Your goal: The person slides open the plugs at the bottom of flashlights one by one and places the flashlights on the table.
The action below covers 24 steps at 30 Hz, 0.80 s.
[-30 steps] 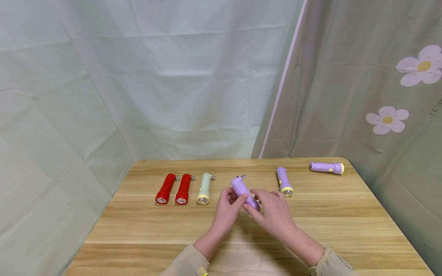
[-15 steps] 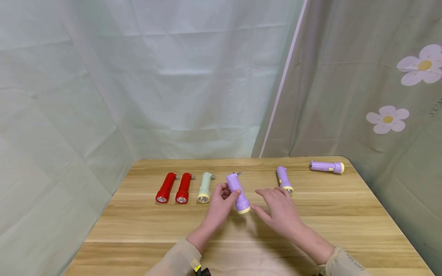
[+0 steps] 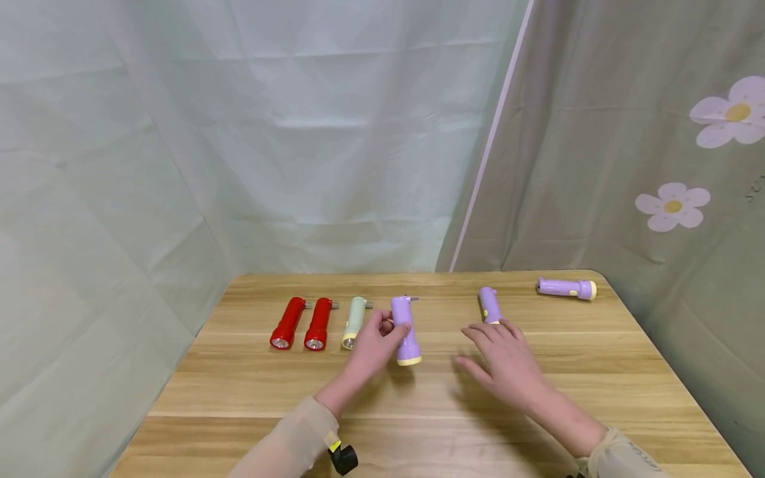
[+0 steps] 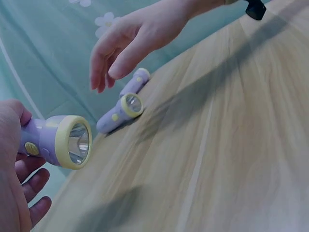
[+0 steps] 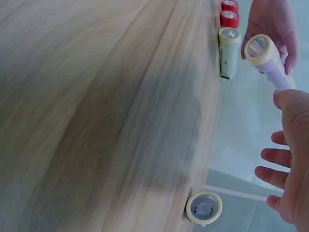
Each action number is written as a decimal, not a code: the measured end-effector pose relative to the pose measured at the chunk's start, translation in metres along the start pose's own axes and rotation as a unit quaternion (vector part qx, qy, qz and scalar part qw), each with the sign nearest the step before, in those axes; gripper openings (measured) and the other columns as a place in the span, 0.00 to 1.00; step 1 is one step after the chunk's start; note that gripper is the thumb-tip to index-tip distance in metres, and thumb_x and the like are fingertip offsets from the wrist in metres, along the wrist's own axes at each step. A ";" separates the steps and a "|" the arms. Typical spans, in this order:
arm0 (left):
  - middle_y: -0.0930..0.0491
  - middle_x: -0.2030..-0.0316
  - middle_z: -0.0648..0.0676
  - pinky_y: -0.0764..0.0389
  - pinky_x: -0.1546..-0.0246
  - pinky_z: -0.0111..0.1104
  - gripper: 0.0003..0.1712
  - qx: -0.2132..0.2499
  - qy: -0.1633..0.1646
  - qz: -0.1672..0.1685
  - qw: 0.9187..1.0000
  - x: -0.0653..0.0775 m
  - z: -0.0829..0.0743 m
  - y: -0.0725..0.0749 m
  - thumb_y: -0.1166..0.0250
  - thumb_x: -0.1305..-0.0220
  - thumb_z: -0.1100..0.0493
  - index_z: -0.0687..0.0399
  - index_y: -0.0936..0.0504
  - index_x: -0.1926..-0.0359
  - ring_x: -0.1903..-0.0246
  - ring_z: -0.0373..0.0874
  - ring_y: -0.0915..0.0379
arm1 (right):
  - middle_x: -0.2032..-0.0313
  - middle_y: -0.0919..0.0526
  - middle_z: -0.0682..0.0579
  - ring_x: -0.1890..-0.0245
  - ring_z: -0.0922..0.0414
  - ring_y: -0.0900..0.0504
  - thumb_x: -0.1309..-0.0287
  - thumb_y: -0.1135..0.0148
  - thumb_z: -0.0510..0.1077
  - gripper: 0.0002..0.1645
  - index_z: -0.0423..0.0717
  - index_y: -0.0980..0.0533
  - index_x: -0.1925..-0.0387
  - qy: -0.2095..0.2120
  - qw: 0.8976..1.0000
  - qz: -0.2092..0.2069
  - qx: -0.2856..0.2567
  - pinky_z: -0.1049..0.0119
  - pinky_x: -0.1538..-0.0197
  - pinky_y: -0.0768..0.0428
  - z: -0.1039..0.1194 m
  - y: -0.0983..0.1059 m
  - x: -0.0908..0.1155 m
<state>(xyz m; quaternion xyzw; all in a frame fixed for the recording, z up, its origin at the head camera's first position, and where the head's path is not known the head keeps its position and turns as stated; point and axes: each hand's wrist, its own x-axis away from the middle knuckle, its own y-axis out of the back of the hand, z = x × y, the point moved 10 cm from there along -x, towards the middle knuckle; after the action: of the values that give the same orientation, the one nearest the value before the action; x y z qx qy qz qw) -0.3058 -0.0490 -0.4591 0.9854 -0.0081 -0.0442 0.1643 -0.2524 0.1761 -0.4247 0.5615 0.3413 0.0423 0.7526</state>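
At the centre of the head view, the purple flashlight [image 3: 409,348] is smooth, glossy plastic with an equally smooth yellow rim [image 4: 63,142]; its reflector [image 4: 77,144], at the left of the left wrist view, looks mirror-bright; left of centre, the red flashlights [image 3: 289,321] are shiny plastic with metallic-looking tabs [image 3: 308,305]; the surface [image 3: 227,392] shows smooth wood grain with a soft sheen; the curtain [image 3: 335,146] above looks like matt, creased cloth; the sleeves [image 3: 289,435] below, matt fabric.

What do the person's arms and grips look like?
The left sleeve and right sleeve are pale beige, the right with dark marks too small to read. A black device and yellow patch sit near the left cuff. Left grip and right grip are ungloved.
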 end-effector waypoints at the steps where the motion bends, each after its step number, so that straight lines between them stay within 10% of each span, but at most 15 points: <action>1: 0.24 0.64 0.53 0.24 0.59 0.37 0.20 -0.011 -0.001 0.001 1.000 -0.002 0.000 0.001 0.31 0.34 0.50 0.58 0.23 0.51 0.62 0.45 0.27 | 0.44 0.18 0.48 0.42 0.44 0.22 0.39 0.30 0.61 0.34 0.44 0.22 0.40 0.001 1.000 0.001 0.002 0.40 0.31 0.38 -0.001 0.000 0.001; 24: 0.16 0.59 0.50 0.23 0.68 0.37 0.29 -0.248 0.036 0.063 0.966 -0.046 0.008 -0.004 0.39 0.32 0.40 0.56 0.20 0.41 0.68 0.43 0.22 | 0.43 0.18 0.47 0.41 0.41 0.22 0.41 0.28 0.60 0.34 0.43 0.21 0.41 0.022 0.999 0.004 0.023 0.40 0.32 0.37 -0.010 -0.002 0.010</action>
<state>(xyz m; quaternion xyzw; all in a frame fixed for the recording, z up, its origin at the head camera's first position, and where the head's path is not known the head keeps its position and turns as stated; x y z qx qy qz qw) -0.3520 -0.0466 -0.4637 0.9123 -0.0528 0.0012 0.4062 -0.2511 0.1877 -0.4327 0.5793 0.3565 0.0498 0.7314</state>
